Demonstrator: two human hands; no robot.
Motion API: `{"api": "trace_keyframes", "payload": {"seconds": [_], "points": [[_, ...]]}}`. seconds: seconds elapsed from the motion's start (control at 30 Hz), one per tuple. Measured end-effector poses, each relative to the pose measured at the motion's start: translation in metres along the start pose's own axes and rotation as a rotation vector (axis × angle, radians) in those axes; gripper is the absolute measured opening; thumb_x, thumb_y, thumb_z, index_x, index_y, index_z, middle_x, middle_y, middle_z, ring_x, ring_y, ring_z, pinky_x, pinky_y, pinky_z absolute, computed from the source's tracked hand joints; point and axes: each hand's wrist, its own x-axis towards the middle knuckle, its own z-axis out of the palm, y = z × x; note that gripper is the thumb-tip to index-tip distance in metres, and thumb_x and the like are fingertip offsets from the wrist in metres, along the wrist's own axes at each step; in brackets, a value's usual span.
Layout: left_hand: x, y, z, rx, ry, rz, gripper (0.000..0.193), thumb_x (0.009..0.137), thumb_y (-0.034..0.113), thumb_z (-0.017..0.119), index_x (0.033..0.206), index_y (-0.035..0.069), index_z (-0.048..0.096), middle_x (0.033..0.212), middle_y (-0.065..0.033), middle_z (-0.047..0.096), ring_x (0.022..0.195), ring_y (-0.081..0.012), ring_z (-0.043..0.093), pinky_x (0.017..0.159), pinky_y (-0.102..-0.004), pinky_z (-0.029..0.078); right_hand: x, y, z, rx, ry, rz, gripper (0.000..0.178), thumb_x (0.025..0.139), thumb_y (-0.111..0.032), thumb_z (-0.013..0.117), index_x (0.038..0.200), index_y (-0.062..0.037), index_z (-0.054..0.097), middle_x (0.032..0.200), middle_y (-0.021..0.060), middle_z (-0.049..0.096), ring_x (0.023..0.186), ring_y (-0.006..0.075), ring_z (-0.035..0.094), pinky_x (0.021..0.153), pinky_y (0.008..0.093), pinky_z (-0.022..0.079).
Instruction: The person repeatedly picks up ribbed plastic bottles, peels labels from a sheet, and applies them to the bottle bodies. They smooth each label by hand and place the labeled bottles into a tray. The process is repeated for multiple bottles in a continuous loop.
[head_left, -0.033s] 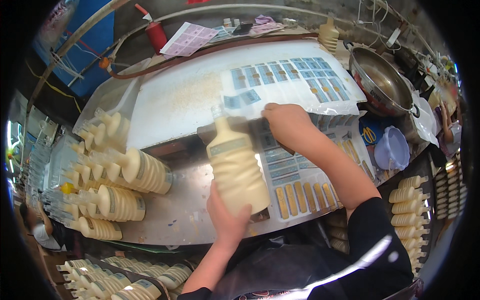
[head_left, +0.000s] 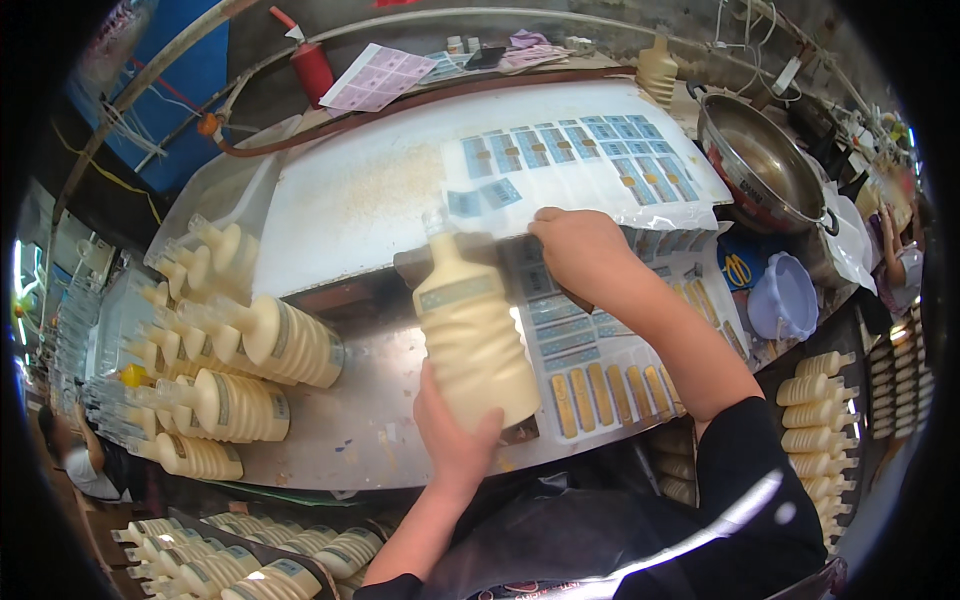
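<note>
My left hand (head_left: 456, 430) is wrapped round the lower part of a cream-coloured ribbed bottle (head_left: 473, 335). The bottle tilts slightly left, its clear neck pointing away from me, and a blue-grey label band crosses its shoulder. To the right of the bottle's neck, my right hand (head_left: 577, 253) is closed with the fingertips pinched together. Whatever those fingers may hold is too small or hidden to make out. Below the right hand lie sheets of gold strip labels (head_left: 610, 393) and blue labels (head_left: 563, 335). Beyond it, more blue labels (head_left: 540, 148) rest on a white board (head_left: 330, 215).
Several similar cream bottles (head_left: 285, 340) lie stacked at the left of the metal table (head_left: 370, 440). More fill a crate (head_left: 265, 550) below. A wide metal pan (head_left: 765, 165) and a pale purple basin (head_left: 783, 300) stand at right. A red bottle (head_left: 313, 75) stands at the back.
</note>
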Motion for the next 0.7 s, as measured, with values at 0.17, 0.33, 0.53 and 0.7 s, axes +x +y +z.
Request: {"api": "trace_keyframes", "payload": {"seconds": [0.17,0.33,0.53,0.7], "points": [[0.0,-0.003,0.003,0.007,0.034,0.031,0.095,0.074,0.029,0.075,0.15,-0.006,0.032,0.132,-0.0289,0.053,0.121,-0.046,0.051,0.105,-0.0539,0.039,0.01,0.001,0.01,0.106,0.295,-0.064,0.025,0.085,-0.003,0.056,0.105,-0.0029,0.07,0.116,0.0111,0.069,0.09,0.0373,0.069,0.081,0.0457,0.056],[0.004,0.0,-0.003,-0.032,0.027,0.046,0.09,0.073,0.028,0.076,0.146,-0.006,0.037,0.124,-0.0273,0.06,0.114,-0.0448,0.057,0.101,-0.0522,0.043,0.05,-0.001,0.01,0.071,0.048,-0.039,0.023,0.082,0.0,0.06,0.104,-0.0027,0.067,0.107,0.0124,0.067,0.091,0.037,0.069,0.079,0.0467,0.056],[0.004,0.0,-0.002,-0.036,0.05,0.071,0.089,0.073,0.027,0.076,0.146,-0.007,0.038,0.124,-0.0272,0.06,0.114,-0.0448,0.057,0.1,-0.0517,0.044,0.013,-0.018,0.011,-0.031,-0.02,0.045,0.029,0.084,-0.003,0.064,0.112,-0.0031,0.065,0.117,0.0126,0.063,0.093,0.0375,0.068,0.08,0.0472,0.056],[-0.003,-0.004,-0.002,0.005,0.021,0.01,0.096,0.076,0.03,0.076,0.151,-0.007,0.03,0.137,-0.03,0.051,0.126,-0.0446,0.05,0.108,-0.0515,0.039,-0.003,0.0,0.011,0.137,0.267,-0.111,0.035,0.084,0.001,0.063,0.118,-0.006,0.065,0.125,0.0097,0.063,0.095,0.0355,0.068,0.081,0.0447,0.056]]}}
